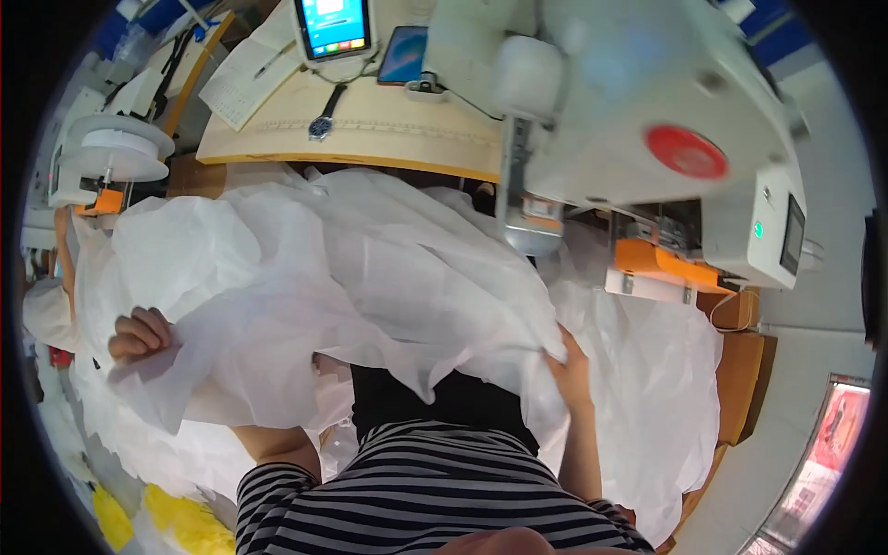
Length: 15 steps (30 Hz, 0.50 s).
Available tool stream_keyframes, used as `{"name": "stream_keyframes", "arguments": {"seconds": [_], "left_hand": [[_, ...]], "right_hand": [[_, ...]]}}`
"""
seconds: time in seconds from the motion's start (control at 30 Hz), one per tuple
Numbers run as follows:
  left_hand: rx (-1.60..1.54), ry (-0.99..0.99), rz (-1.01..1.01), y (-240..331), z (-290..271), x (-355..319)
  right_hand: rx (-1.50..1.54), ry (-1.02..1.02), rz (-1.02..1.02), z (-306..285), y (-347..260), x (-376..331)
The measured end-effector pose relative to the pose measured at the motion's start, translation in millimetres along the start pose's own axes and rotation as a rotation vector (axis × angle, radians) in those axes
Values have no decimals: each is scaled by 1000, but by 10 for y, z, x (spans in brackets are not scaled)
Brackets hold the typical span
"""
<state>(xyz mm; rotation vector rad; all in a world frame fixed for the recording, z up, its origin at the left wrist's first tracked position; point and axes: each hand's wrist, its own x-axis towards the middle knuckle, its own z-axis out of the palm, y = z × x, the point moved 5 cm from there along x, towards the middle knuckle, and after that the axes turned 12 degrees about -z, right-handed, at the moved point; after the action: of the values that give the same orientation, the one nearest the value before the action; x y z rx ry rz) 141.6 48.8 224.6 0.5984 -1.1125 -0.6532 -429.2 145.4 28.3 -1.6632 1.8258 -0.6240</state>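
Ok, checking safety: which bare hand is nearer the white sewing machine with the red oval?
The bare right hand, holding thin white fabric near the machine; the bare left hand is well leftward.

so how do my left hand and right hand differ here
The left hand is curled, while the right hand is more extended. The left hand is far from the white sewing machine; the right hand is closer. Both hold the sheer white fabric.
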Motion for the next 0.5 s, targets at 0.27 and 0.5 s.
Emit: {"name": "stream_keyframes", "arguments": {"seconds": [0.27,0.5], "left_hand": [[724,201,197,208,1722,-47],[888,-301,-337,-280,2083,-305]], "right_hand": [[-715,284,516,-2760,1026,-2126],[-1265,661,815,-4217,871,-3503]]}}
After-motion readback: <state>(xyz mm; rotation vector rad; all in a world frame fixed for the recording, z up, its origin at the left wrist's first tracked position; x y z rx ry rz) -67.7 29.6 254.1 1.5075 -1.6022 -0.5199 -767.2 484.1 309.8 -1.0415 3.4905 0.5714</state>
